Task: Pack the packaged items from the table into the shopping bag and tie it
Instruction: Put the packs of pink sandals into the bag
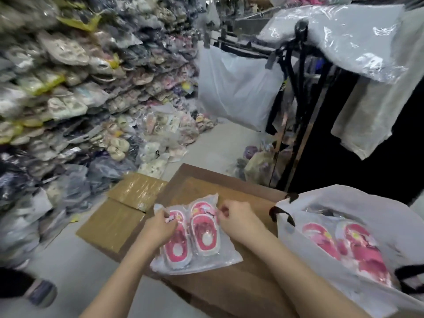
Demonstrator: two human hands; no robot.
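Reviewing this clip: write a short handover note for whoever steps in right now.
Left hand and right hand both pinch the far edge of a clear plastic packet of pink children's slippers, which lies flat on the brown cardboard box.
The white plastic shopping bag with dark handles sits open to the right, already holding similar pink packets.
Left: put this packet in, then tie the bag.
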